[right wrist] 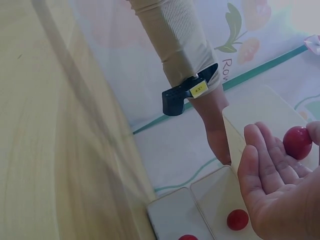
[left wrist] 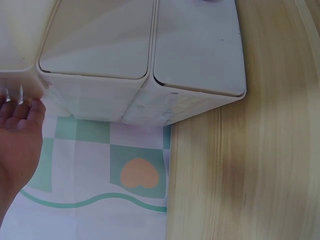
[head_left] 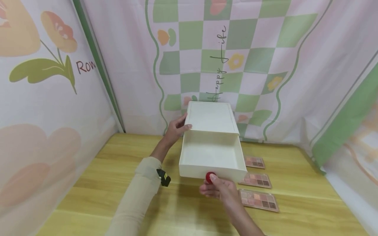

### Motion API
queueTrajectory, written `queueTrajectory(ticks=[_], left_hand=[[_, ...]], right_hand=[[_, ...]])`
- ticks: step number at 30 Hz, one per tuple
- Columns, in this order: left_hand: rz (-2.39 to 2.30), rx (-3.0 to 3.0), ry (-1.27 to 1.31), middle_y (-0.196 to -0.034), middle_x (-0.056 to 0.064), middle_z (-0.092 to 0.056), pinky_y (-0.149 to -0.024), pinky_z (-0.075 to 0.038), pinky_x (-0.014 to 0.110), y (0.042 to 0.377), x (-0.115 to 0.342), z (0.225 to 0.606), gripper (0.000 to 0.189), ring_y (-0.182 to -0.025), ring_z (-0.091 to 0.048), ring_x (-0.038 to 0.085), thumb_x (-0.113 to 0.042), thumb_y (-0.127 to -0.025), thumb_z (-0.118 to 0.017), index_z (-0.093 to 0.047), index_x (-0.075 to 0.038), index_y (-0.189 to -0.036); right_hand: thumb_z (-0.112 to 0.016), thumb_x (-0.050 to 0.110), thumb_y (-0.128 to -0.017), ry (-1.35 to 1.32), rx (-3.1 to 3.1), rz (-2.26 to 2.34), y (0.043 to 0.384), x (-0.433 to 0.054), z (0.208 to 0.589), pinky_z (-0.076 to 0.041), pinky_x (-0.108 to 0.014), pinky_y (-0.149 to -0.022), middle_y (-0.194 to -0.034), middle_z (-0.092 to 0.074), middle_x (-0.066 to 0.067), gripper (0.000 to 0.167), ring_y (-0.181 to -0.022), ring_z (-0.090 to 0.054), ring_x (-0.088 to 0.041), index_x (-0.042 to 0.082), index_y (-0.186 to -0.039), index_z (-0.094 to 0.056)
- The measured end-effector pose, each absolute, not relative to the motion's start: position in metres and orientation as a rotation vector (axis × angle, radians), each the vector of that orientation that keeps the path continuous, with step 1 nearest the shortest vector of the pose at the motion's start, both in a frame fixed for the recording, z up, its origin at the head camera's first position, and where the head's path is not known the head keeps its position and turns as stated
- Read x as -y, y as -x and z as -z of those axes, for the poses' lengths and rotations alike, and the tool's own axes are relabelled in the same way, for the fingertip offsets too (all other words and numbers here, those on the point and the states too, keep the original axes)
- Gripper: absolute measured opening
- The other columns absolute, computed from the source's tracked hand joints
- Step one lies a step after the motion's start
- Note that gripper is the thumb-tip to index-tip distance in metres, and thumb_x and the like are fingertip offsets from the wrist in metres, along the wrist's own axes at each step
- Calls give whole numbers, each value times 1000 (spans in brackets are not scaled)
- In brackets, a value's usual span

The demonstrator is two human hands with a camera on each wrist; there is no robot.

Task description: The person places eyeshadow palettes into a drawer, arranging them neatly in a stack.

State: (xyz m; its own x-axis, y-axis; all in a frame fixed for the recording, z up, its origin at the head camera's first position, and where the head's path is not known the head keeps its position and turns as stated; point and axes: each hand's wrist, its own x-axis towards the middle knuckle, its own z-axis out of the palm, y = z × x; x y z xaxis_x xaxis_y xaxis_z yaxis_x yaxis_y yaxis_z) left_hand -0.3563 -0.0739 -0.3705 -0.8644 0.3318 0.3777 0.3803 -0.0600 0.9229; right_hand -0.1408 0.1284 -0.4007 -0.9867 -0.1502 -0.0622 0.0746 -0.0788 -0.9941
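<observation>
A white drawer cabinet (head_left: 211, 116) stands on the wooden table against the curtain. Its top drawer (head_left: 192, 170) is pulled out toward me, and its bare white floor shows. My right hand (head_left: 225, 193) pinches the drawer's round red knob (head_left: 209, 177) between thumb and fingers; the right wrist view shows the other fingers stretched beneath. My left hand (head_left: 175, 131) rests on the cabinet's left side, thumb at the top edge near the front. In the left wrist view, its fingertips (left wrist: 20, 107) touch the white side wall. Lower drawers with red knobs (right wrist: 237, 220) appear shut.
Three eyeshadow palettes lie in a row right of the cabinet: a far one (head_left: 255, 162), a middle one (head_left: 256, 180) and a near one (head_left: 258, 199). Printed curtains (head_left: 133, 82) enclose the table (head_left: 97, 193) at the back and sides.
</observation>
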Motion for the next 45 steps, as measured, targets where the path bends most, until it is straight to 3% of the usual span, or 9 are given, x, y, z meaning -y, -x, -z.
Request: queueTrajectory(ticks=[5,20,23,25,30,33,36,41,45], left_hand=[[2102,2128,810,-166,22,-27,-119,-44,42,356,74,371,71,-147,-44,39,-11,-95,-60,-25,5,-156],[2088,2153,794,-166,20,-28,-123,-40,42,354,73,368,71,-151,-38,35,-13,-97,-60,-25,3,-157],[2089,2152,794,-166,21,-27,-122,-40,42,354,73,369,71,-151,-38,36,-12,-96,-59,-25,4,-156],[2099,2142,790,-166,22,-27,-122,-40,42,355,73,369,71,-151,-38,36,-12,-96,-59,-25,5,-156],[2124,2126,782,-166,21,-27,-123,-39,42,355,71,371,72,-152,-36,35,-13,-96,-60,-25,4,-156],[2128,2134,787,-167,20,-27,-123,-39,41,356,71,371,72,-153,-36,34,-13,-96,-60,-24,3,-157],[2126,2135,794,-167,20,-26,-124,-38,41,357,72,371,72,-153,-36,34,-13,-96,-60,-24,3,-157],[2118,2131,794,-167,20,-25,-124,-37,40,356,72,370,73,-154,-34,34,-14,-96,-59,-24,4,-157],[2105,2157,778,-167,19,-25,-125,-36,39,355,73,370,74,-154,-33,33,-17,-95,-59,-24,3,-157]], right_hand=[[-46,27,-107,122,-2022,2215,138,-128,402,-63,-24,-79,-81,-79,9,32,-79,-75,-9,16,-92,-71],[-47,27,-107,130,-2047,2188,137,-128,403,-63,-27,-80,-81,-79,10,32,-78,-76,-9,14,-94,-72],[-45,28,-108,163,-2049,2160,137,-131,403,-64,-27,-81,-81,-79,10,33,-79,-76,-9,10,-98,-72],[-42,29,-109,234,-2065,2112,138,-134,404,-63,-27,-82,-85,-79,9,40,-81,-76,-9,2,-105,-71],[-32,29,-110,506,-2102,1965,138,-144,406,-63,-26,-85,-99,-79,-11,56,-87,-76,-10,-21,-118,-58],[-33,23,-110,635,-2112,1912,138,-150,408,-62,-26,-86,-104,-76,-24,52,-89,-76,-9,-23,-118,-56],[-34,18,-109,709,-2154,1856,136,-157,408,-62,-26,-86,-105,-74,-28,46,-91,-75,-9,-21,-118,-58],[-41,17,-108,702,-2225,1723,133,-174,399,-59,-23,-85,-110,-75,-21,38,-89,-72,-10,-12,-123,-61],[-42,11,-107,803,-2118,1707,131,-192,393,-59,-22,-89,-114,-77,-2,35,-94,-73,-11,-13,-126,-58]])
